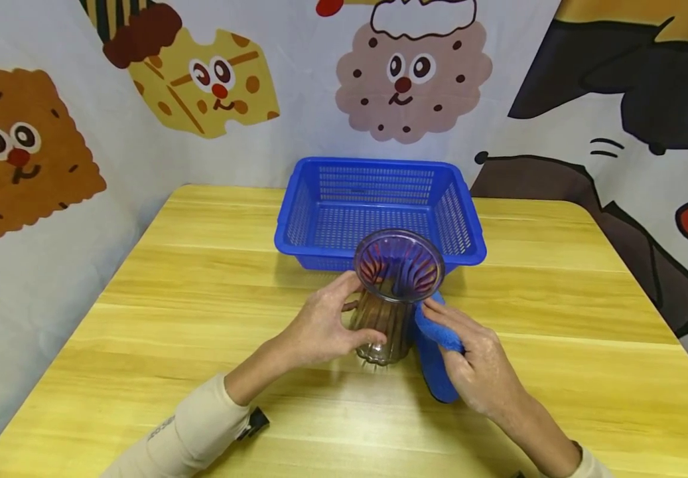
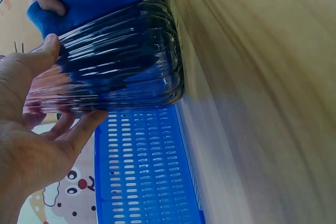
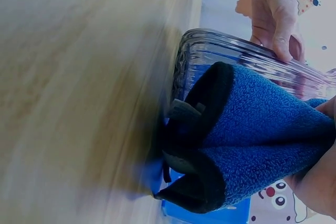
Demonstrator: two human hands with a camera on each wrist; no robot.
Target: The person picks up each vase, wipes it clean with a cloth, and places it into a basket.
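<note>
A clear ribbed glass vase [image 1: 387,322] with a flared, purple-tinted rim stands roughly upright in the middle of the head view, its base at or just above the tabletop. My left hand [image 1: 322,324] grips it from the left, thumb on the near side and fingers round the far side. A blue towel [image 1: 433,362] with a dark edge hangs folded from my right hand [image 1: 487,365], which pinches it beside the vase's right side. In the right wrist view the towel [image 3: 262,124] covers part of the glass. Some fingers of both hands are hidden.
Behind the vase sits a blue plastic basket [image 1: 379,259] with slotted walls, near the back of the wood-grain table [image 1: 200,279]. A white cloth backdrop [image 1: 308,86] printed with cartoon food rises along the table's back and sides.
</note>
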